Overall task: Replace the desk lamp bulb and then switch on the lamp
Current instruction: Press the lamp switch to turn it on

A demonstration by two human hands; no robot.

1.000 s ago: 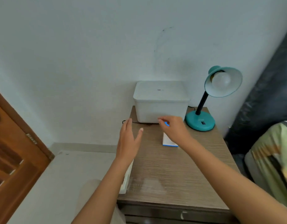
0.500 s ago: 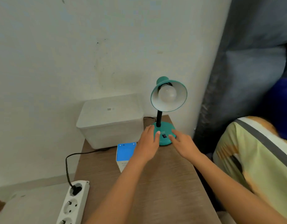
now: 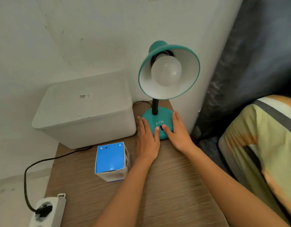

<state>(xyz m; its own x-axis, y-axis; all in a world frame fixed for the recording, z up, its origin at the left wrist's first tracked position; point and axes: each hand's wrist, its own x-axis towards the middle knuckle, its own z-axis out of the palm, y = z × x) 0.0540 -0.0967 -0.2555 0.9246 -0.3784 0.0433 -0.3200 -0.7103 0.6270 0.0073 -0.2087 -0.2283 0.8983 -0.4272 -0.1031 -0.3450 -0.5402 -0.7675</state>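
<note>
A teal desk lamp (image 3: 159, 115) stands at the back right of the wooden table (image 3: 166, 185), its shade tilted toward me. A white bulb (image 3: 166, 71) sits unlit in the shade. My left hand (image 3: 147, 141) lies flat against the left side of the round base, thumb on its front. My right hand (image 3: 177, 133) rests on the right side, thumb by the black switch (image 3: 161, 128). Both hands have fingers spread and hold nothing. A blue-and-white bulb box (image 3: 111, 161) stands left of my left forearm.
A white lidded plastic bin (image 3: 85, 108) sits against the wall left of the lamp. A black cord (image 3: 36, 164) runs from behind the bin to a white power strip (image 3: 48, 210) at the table's left edge. A dark curtain (image 3: 249, 54) and striped bedding (image 3: 264, 136) are on the right.
The view has swung right and closer to the lamp. Both hands moved from in front of the bin and box to the lamp base and now lie on its two sides.
</note>
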